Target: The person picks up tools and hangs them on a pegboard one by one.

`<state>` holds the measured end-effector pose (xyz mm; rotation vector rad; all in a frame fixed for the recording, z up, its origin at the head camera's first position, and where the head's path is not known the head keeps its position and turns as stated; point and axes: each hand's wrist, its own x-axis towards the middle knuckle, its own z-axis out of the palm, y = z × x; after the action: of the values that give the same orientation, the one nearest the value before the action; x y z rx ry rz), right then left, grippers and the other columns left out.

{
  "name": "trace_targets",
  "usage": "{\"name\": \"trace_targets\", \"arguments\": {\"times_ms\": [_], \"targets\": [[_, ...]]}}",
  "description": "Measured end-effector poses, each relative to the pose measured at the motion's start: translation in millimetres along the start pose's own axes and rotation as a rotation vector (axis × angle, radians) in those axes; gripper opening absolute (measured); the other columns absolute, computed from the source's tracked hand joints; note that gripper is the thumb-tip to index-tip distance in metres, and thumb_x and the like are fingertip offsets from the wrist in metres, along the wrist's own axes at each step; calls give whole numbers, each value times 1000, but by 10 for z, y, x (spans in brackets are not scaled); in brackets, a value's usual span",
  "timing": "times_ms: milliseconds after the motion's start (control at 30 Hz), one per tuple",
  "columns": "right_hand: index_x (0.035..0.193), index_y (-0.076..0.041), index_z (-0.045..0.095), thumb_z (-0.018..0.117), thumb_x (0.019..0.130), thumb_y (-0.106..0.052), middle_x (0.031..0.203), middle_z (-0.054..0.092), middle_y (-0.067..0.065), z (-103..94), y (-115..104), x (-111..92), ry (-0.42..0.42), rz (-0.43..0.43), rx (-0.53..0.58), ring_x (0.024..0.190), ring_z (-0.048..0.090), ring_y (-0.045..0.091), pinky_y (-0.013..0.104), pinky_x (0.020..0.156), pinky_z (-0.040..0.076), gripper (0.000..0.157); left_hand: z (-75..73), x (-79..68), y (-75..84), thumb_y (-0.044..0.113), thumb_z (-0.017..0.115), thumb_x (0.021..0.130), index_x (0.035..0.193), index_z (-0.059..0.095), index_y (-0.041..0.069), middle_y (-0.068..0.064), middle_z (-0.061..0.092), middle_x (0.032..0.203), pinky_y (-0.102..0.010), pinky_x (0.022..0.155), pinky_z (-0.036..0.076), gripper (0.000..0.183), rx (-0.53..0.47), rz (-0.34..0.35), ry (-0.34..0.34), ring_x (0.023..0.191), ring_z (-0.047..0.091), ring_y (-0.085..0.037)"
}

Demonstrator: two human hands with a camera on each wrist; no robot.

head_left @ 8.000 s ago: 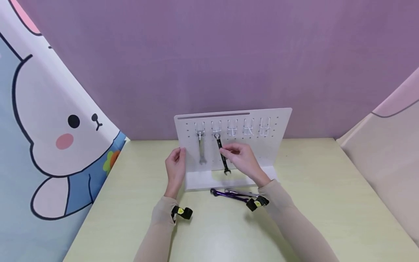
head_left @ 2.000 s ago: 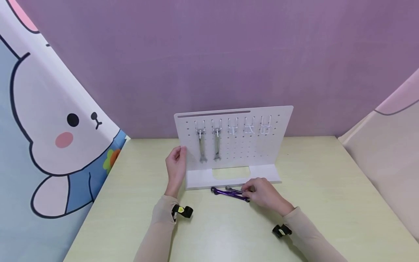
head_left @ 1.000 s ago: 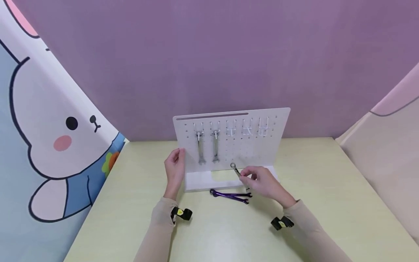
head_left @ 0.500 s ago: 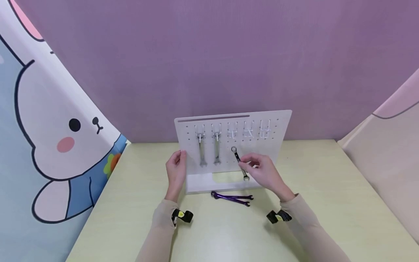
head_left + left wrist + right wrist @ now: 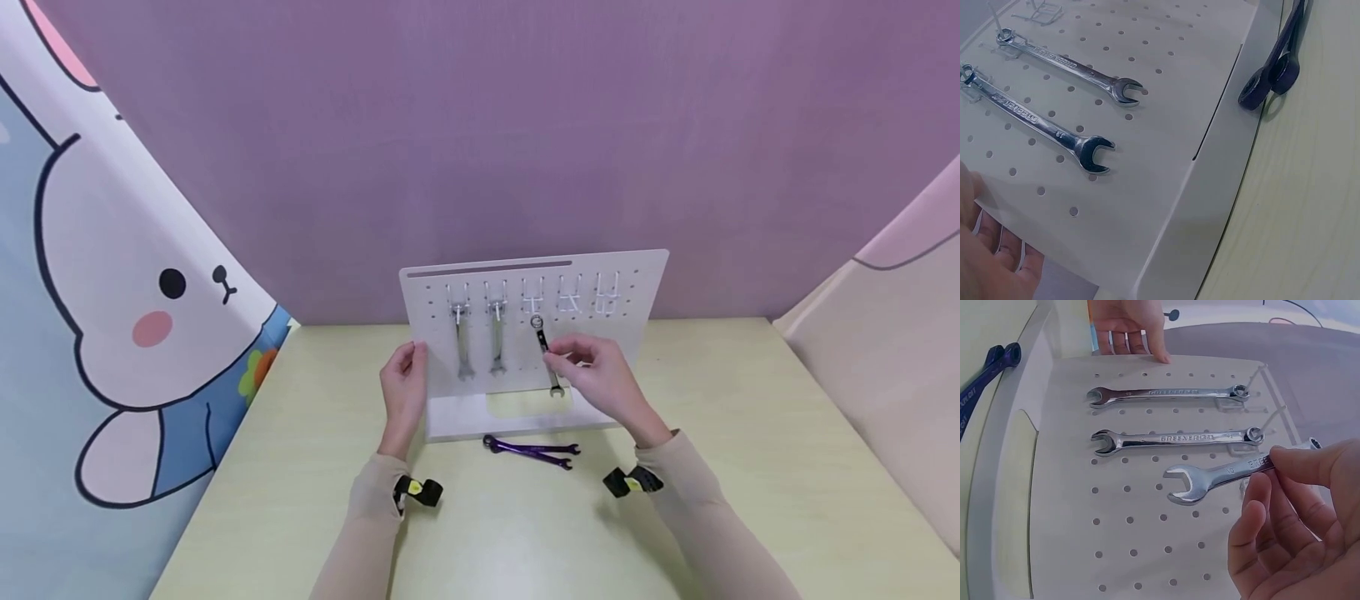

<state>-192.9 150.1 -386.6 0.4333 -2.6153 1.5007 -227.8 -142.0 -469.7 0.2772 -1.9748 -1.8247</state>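
Observation:
My right hand (image 5: 600, 377) pinches a silver combination wrench (image 5: 542, 340) between thumb and fingers. Its ring end points up, just below the third hook (image 5: 532, 305) of a white pegboard (image 5: 600, 342); its open end (image 5: 1190, 485) hangs down. Two more silver combination wrenches, a leftmost one (image 5: 462, 343) and its neighbour (image 5: 498, 340), hang by their ring ends from the first two hooks. At the board's left edge, my left hand (image 5: 403, 387) grips it, thumb in front and fingers behind, as the left wrist view shows.
Two purple combination wrenches (image 5: 532, 453) lie crossed on the pale wooden table (image 5: 495, 533), in front of the board's base (image 5: 457, 421). Two bare hooks, one (image 5: 570, 302) and another (image 5: 607, 302), project on the right. A purple curtain (image 5: 480, 150) hangs behind.
The black-looking wrench went onto the second hook. Then my right hand took another silver wrench from beside the purple ones and raised it to the third hook. My left hand stayed at the edge.

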Motion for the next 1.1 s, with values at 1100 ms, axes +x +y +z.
{"name": "trace_targets", "arguments": {"times_ms": [1100], "targets": [[117,-3,75,73,102,-22,104,76,16,96,36,222,-35,111,135,92,69,36,25,70,57,24,-15,3,-20,23,63,109,123,73,-4,-25,75,122,-10,84,51,32,3,-9,-12,104,69,-18]]}}
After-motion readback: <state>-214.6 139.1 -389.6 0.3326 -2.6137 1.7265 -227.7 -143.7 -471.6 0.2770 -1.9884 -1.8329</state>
